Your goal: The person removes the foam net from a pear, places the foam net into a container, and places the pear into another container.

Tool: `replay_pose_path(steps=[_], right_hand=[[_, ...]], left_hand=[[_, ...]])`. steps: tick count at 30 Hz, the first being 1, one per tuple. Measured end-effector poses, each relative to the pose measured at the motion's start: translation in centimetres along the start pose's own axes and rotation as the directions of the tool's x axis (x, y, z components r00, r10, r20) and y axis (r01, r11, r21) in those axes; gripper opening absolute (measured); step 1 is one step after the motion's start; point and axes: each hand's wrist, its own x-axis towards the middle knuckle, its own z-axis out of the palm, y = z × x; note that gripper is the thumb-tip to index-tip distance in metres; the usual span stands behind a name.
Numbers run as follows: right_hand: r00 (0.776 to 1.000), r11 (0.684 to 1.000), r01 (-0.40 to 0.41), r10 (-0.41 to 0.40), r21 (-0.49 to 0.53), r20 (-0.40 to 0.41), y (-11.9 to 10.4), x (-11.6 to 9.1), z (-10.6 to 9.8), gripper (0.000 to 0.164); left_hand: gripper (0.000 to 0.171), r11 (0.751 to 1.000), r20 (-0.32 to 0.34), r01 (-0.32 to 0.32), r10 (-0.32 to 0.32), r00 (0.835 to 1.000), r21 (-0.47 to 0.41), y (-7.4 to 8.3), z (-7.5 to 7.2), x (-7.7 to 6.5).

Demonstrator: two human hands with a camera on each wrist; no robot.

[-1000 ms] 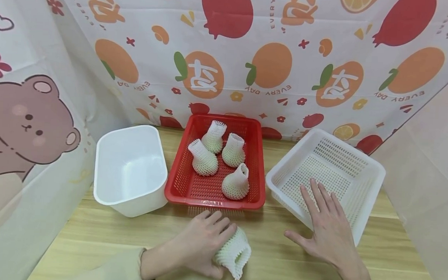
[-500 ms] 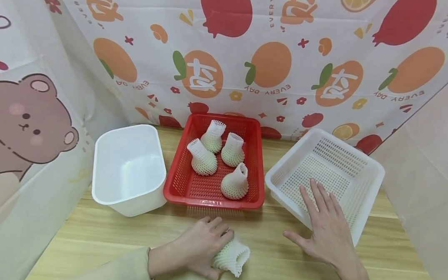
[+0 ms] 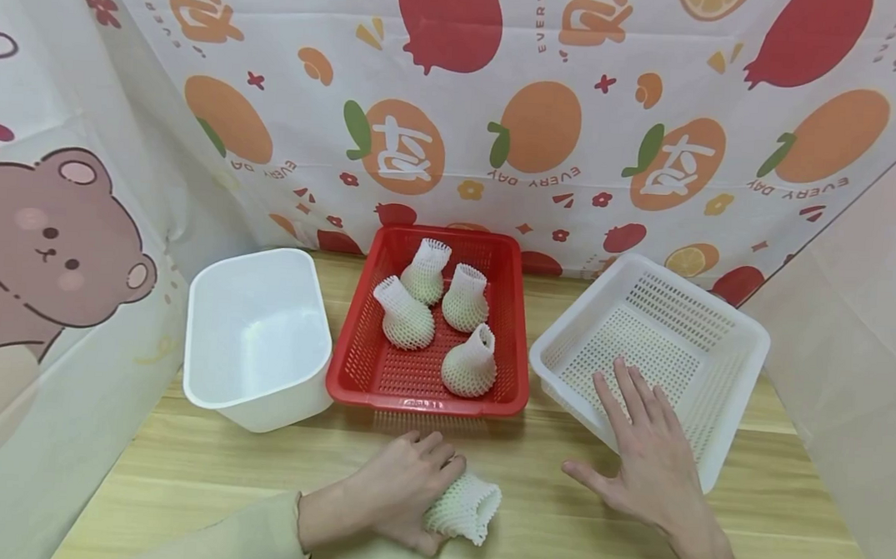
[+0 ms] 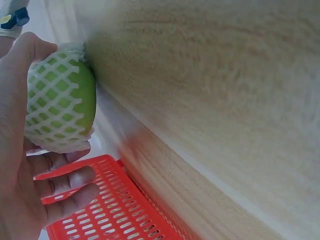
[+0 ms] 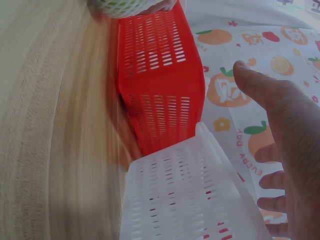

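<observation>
In the head view my left hand (image 3: 401,494) grips a fruit in a white foam net (image 3: 462,509) on the table, in front of the red basket. The left wrist view shows green skin through the mesh of the netted fruit (image 4: 60,100), with thumb and index finger about it and the other fingers spread. The net's open end faces right. My right hand (image 3: 646,455), fingers straight and apart, is over the near side of the white basket (image 3: 739,392) and holds nothing; whether it touches the rim is unclear.
Several net-wrapped fruits, one of them the front fruit (image 3: 470,368), stand in the red basket (image 3: 354,367). To its left is a deep white tub (image 3: 258,409). A fruit-printed cloth (image 3: 461,147) hangs behind, and a bear-printed cloth (image 3: 59,246) covers the left side.
The netted fruit in my left hand has turned slightly, its open end swinging upward in the head view. My right hand has shifted a little to the left.
</observation>
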Motion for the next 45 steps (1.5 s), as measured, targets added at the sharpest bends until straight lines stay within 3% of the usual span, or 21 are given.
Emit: replay_pose_path(steps=[10,17,21,25,32,39,45], right_hand=[[1.0,1.0,0.021,-0.021,0.001,-0.001,-0.1,-0.1,0.0,0.115],[0.993,0.993,0.115,-0.115,0.029,-0.018,-0.4,0.3,-0.3,0.112],[0.978,0.977,0.193,-0.184,0.095,-0.094,-0.7,0.8,-0.2,0.109],[0.951,0.945,0.279,-0.248,0.172,-0.184,-0.9,1.5,0.1,0.105],[0.91,0.875,0.387,-0.313,0.289,-0.272,-2.2,2.3,0.8,0.104],[0.857,0.782,0.493,-0.361,0.38,-0.368,-3.6,2.9,1.9,0.102],[0.845,0.72,0.527,-0.388,0.451,-0.368,-4.6,2.9,2.6,0.101]], left_hand=[[0.077,0.999,-0.056,0.014,-0.017,0.998,-0.04,0.0,-0.9,-0.1],[0.084,0.998,-0.11,0.019,-0.025,0.994,-0.061,-0.4,-1.9,0.0],[0.09,0.997,-0.112,0.023,-0.031,0.993,-0.072,-0.8,-2.8,0.3],[0.095,0.995,-0.119,0.043,-0.054,0.991,-0.089,-1.2,-3.5,0.7],[0.098,0.988,-0.197,0.059,-0.087,0.977,-0.144,-2.1,-4.2,1.6],[0.099,0.982,-0.243,0.062,-0.105,0.964,-0.177,-2.7,-4.1,2.3],[0.097,0.966,-0.263,0.078,-0.145,0.954,-0.248,-3.1,-3.8,3.0]])
